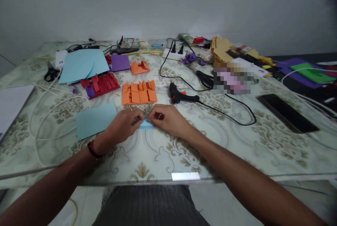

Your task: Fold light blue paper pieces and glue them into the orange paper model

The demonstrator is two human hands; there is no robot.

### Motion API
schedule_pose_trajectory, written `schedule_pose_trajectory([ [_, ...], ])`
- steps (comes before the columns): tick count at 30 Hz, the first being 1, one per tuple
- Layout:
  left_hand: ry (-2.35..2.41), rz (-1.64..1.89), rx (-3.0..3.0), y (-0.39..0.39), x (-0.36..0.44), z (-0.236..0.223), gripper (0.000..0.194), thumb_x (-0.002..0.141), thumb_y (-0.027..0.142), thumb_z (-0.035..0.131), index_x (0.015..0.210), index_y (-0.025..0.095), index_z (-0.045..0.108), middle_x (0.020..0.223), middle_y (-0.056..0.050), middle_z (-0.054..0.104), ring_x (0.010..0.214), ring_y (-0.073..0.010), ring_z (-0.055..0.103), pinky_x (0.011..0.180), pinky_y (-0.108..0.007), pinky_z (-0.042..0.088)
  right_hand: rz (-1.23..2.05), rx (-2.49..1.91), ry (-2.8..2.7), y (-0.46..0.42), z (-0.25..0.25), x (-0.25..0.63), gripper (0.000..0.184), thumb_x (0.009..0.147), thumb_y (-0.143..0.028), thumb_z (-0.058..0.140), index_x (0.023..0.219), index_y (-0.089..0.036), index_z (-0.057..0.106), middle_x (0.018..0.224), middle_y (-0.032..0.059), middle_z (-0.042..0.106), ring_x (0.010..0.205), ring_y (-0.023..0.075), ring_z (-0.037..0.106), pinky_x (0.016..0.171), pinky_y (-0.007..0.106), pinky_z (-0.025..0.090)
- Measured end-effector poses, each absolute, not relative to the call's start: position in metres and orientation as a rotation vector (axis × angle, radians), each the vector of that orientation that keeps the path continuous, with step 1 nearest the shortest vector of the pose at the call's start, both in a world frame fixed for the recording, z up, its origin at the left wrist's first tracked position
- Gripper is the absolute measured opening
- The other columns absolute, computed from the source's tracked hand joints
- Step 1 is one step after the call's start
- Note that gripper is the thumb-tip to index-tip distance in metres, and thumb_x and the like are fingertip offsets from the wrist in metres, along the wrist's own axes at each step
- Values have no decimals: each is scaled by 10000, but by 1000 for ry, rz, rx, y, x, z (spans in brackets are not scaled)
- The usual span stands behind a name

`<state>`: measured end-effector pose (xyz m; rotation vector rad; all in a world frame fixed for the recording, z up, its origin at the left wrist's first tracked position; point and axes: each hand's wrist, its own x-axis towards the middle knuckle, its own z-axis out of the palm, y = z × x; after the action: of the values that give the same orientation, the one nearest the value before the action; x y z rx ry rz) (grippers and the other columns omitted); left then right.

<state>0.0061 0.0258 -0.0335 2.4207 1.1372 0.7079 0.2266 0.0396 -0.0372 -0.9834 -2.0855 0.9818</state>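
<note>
Between my fingertips, close above the patterned table, is a small folded piece of light blue paper [145,125]. My left hand [126,122] pinches its left end, and my right hand [165,118] pinches the right end. Part of the paper is hidden behind the fingers. A flat light blue sheet [96,120] lies partly under my left wrist. Just beyond my hands sit several folded orange paper pieces [139,93] in a row, with another orange piece [140,67] behind them. Folded red paper pieces [101,84] lie to their left.
A black glue gun [181,96] rests beyond my right hand, its cord looping right. Further back are scissors [205,79], a white power strip [174,54] and a stack of blue sheets [81,65]. A phone [286,113] lies at right; white cables [39,127] curl at left.
</note>
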Motion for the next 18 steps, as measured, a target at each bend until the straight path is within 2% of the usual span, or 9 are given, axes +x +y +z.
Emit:
schedule_pose_trajectory([
  [4, 1079, 693, 2443, 28, 6, -32, 162, 842, 53, 555, 772, 187, 612, 750, -17, 648, 693, -162, 588, 676, -273, 438, 830, -899, -2176, 41, -43, 225, 192, 795, 24, 660, 757, -161, 695, 802, 20, 661, 726, 132, 598, 701, 234, 455],
  [7, 1020, 653, 2456, 28, 3, -29, 187, 850, 48, 547, 770, 188, 640, 788, -34, 704, 750, -177, 643, 722, -283, 470, 838, -812, -2238, 42, -42, 228, 209, 804, 35, 658, 762, -162, 713, 819, 31, 690, 752, 144, 636, 733, 249, 474],
  [12, 919, 625, 2500, 26, 0, -24, 156, 862, 73, 591, 793, 191, 665, 885, -69, 759, 846, -211, 704, 786, -311, 520, 901, -727, -2304, 43, -36, 236, 94, 890, -115, 707, 849, -164, 776, 957, 91, 753, 865, 188, 705, 806, 293, 531],
  [14, 918, 622, 2507, 24, 0, -23, 130, 885, 107, 603, 806, 188, 666, 906, -79, 762, 856, -218, 705, 795, -326, 527, 875, -732, -2328, 42, -35, 236, 102, 910, -139, 703, 863, -158, 792, 978, 104, 756, 875, 193, 709, 816, 302, 534],
  [18, 975, 574, 2486, 23, 3, -24, 130, 907, 98, 594, 820, 175, 652, 925, -86, 754, 870, -224, 700, 798, -337, 515, 863, -813, -2331, 41, -36, 234, 138, 857, -31, 713, 870, -144, 793, 928, 81, 742, 804, 162, 688, 765, 269, 520],
])
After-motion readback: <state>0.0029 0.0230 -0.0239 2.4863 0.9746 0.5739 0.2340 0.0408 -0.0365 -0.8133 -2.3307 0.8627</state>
